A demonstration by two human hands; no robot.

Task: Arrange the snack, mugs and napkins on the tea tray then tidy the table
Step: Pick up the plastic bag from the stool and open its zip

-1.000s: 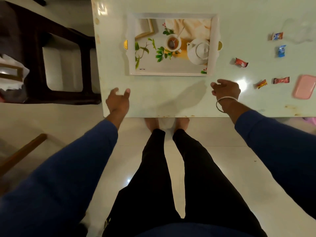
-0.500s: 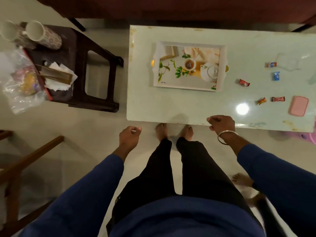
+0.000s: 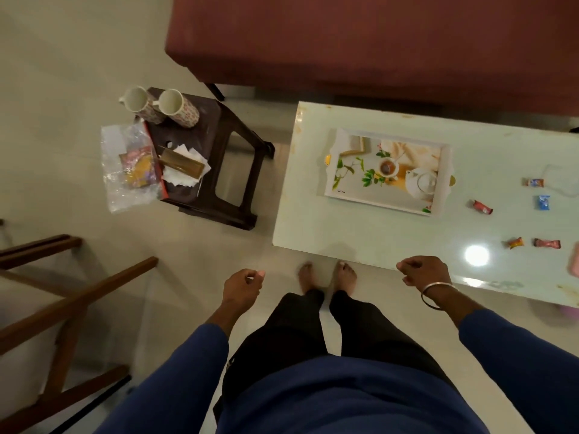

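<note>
The white tea tray [image 3: 445,180], printed with a teapot and cup picture, lies on the pale table [image 3: 360,233]. Two patterned mugs [image 3: 170,108] stand on a dark stool [image 3: 225,133] to the left, beside white napkins [image 3: 183,177] and a clear bag of snacks [image 3: 131,170]. Several wrapped candies [image 3: 482,206] lie scattered on the table right of the tray. My left hand [image 3: 241,285] hangs over the floor, fingers loosely curled, holding nothing. My right hand [image 3: 426,274], with a bangle on its wrist, hovers at the table's near edge, also loosely curled and holding nothing.
A maroon sofa [image 3: 376,42] runs behind the table. A wooden chair frame [image 3: 62,296] stands at the lower left. A pink object [image 3: 575,261] shows at the right edge. My bare feet [image 3: 327,275] stand at the table's near left corner.
The view has pulled back and swung left, bringing the stool with mugs, napkins and snack bag into sight. Both hands have drawn away from the table and hold nothing.
</note>
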